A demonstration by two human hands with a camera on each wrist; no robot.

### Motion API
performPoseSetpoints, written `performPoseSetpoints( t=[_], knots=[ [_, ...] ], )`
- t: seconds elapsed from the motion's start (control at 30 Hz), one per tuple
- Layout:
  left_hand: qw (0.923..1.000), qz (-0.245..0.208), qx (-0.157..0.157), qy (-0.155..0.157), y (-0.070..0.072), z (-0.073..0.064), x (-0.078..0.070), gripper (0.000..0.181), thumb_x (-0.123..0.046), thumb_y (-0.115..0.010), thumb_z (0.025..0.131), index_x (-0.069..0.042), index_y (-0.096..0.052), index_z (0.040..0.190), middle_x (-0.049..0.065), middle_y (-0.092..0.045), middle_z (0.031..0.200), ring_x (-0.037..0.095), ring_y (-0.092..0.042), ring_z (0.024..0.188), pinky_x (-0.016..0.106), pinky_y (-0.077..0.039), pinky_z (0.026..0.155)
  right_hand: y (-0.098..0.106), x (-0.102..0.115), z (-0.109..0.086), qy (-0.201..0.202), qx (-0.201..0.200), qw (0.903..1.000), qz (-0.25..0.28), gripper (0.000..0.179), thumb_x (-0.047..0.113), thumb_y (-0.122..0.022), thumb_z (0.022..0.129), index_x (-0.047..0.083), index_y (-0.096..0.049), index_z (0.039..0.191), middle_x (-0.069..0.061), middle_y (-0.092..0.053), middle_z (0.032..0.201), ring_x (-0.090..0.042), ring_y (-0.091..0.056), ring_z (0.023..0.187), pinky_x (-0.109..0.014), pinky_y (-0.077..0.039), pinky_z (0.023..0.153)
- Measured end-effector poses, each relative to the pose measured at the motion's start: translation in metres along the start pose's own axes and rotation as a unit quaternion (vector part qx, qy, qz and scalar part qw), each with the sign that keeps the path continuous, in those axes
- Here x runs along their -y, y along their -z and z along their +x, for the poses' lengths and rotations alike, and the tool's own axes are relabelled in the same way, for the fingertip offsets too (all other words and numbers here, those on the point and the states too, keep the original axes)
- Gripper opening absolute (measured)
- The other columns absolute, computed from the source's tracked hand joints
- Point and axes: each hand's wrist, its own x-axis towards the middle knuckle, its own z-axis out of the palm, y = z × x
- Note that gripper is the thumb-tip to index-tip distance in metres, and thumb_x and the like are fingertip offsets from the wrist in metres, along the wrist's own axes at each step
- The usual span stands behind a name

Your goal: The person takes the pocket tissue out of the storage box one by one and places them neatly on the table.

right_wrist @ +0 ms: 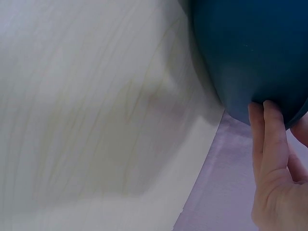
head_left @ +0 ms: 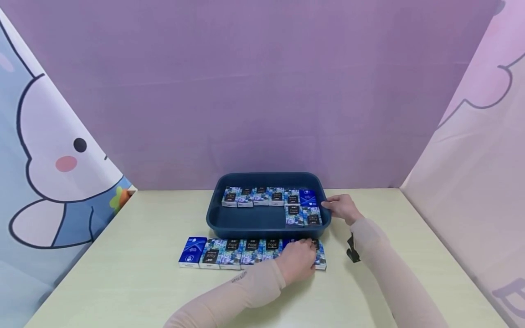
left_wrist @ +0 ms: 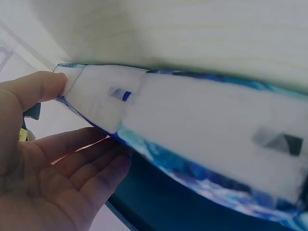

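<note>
A dark blue tray (head_left: 246, 222) holds several small tissue packs. A back row of floral packs (head_left: 245, 197) ends in a plain blue pack (head_left: 307, 198) at the right, with two floral packs in front at that end. Before the tray lies a row of tissue packs (head_left: 231, 253) on the table. My left hand (head_left: 297, 259) covers part of that row near its right end; in the left wrist view its thumb (left_wrist: 45, 86) presses the end pack's white side, fingers at the opposite edge. My right hand (head_left: 342, 207) pinches the tray's right rim, fingertips (right_wrist: 272, 113) against the outer wall.
The light table (head_left: 123, 273) extends to both sides of the tray. A purple backdrop (head_left: 262, 100) rises behind it, with cartoon-printed cloths (head_left: 61, 150) at the sides. A black strap piece (head_left: 352, 249) shows below the right wrist.
</note>
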Motion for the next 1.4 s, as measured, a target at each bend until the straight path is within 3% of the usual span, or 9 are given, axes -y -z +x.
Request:
performPoseSetpoints(
  t=[0.57, 0.93, 1.23, 1.4],
  knots=[
    [1.0, 0.005, -0.004, -0.006, 0.002, -0.001, 0.002, 0.043, -0.04, -0.062, 0.084, -0.012, -0.061, 0.117, 0.0, -0.061, 0.11, 0.01, -0.059, 0.092, 0.022, -0.053, 0.074, 0.001, 0.002, -0.004, -0.024, 0.005, 0.9997, 0.005, 0.045, 0.021, -0.055, 0.092, -0.008, -0.048, 0.126, -0.026, -0.052, 0.125, -0.027, -0.059, 0.099, -0.041, -0.047, 0.092],
    [0.9999, 0.005, 0.005, -0.013, 0.003, -0.004, 0.008, 0.05, -0.044, -0.061, 0.085, -0.013, -0.058, 0.124, 0.001, -0.056, 0.126, 0.013, -0.056, 0.111, 0.023, -0.051, 0.084, 0.0, 0.002, -0.004, -0.008, 0.001, 0.9999, 0.011, 0.044, 0.019, -0.055, 0.092, -0.01, -0.049, 0.124, -0.027, -0.054, 0.123, -0.023, -0.061, 0.095, -0.041, -0.049, 0.09],
    [0.9977, -0.064, 0.02, -0.006, 0.016, -0.021, 0.027, 0.048, -0.038, -0.059, 0.087, -0.011, -0.055, 0.127, 0.003, -0.053, 0.13, 0.015, -0.052, 0.118, 0.027, -0.048, 0.092, -0.002, 0.0, 0.0, -0.019, 0.002, 0.9997, 0.015, 0.043, 0.019, -0.054, 0.092, -0.009, -0.049, 0.125, -0.027, -0.051, 0.125, -0.026, -0.059, 0.1, -0.041, -0.048, 0.092],
    [0.995, -0.1, -0.003, -0.004, 0.02, -0.043, 0.046, 0.045, -0.036, -0.057, 0.089, -0.009, -0.057, 0.125, 0.005, -0.055, 0.129, 0.017, -0.055, 0.115, 0.029, -0.049, 0.091, -0.002, -0.002, 0.002, -0.013, 0.003, 0.9998, 0.016, 0.043, 0.019, -0.055, 0.092, -0.009, -0.05, 0.125, -0.027, -0.053, 0.124, -0.023, -0.06, 0.095, -0.04, -0.049, 0.091]
  ],
)
